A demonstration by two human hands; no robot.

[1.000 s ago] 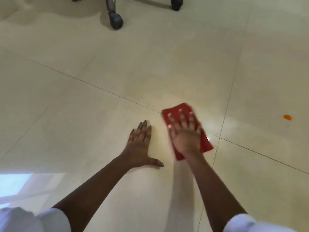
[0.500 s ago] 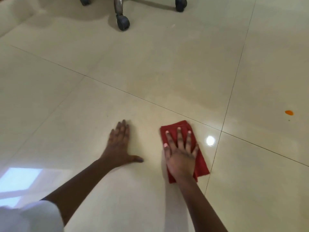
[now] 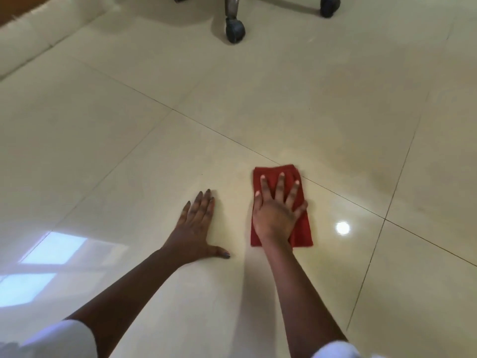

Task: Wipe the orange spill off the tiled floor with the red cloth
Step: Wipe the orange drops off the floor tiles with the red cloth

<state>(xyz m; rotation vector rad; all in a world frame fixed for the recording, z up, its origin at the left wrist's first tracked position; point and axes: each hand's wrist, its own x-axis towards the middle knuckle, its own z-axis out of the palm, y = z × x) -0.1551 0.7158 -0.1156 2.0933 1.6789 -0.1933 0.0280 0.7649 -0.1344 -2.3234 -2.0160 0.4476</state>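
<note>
The folded red cloth (image 3: 302,232) lies flat on the cream tiled floor (image 3: 309,104), its far edge touching a grout line. My right hand (image 3: 277,211) presses down on the cloth with straight, spread fingers. My left hand (image 3: 197,226) rests flat on the bare tile just left of the cloth, fingers together and thumb out. No orange spot shows in this frame.
Chair legs with black castor wheels (image 3: 235,29) stand at the top, another wheel (image 3: 329,6) further right. A pale raised edge (image 3: 38,40) runs along the top left. A window reflection (image 3: 38,267) and a light glare (image 3: 342,227) sit on the glossy tiles.
The cloth and my right hand slid back toward me, then forward to the grout line. The view shifted left, so the orange spot at the right has left the frame.
</note>
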